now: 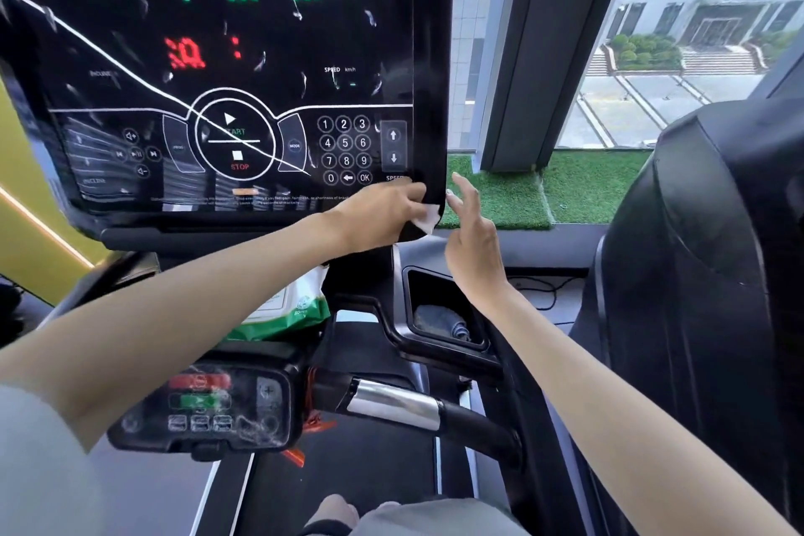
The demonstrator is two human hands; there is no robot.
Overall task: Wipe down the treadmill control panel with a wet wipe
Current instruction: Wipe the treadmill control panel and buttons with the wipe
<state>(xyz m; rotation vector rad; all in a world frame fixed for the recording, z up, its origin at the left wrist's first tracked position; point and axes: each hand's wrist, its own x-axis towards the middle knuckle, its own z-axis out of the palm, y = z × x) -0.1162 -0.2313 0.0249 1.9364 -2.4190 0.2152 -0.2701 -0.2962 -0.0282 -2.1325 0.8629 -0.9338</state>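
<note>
The black treadmill control panel [217, 70] fills the upper left, with lit red and green digits, a START/STOP ring and a number keypad. My left hand [383, 209] reaches across to the panel's lower right corner and holds a white wet wipe [428, 218] against it; only a corner of the wipe shows below the fingers. My right hand [472, 235] hovers just right of that corner with fingers spread, holding nothing, apart from the panel.
A green and white wet wipe pack [287, 313] lies on the console shelf under my left forearm. A grey cloth [439, 320] sits in the right tray. Below are a small button console [204, 409] and a chrome handlebar [391, 403]. Another machine [696, 252] stands right.
</note>
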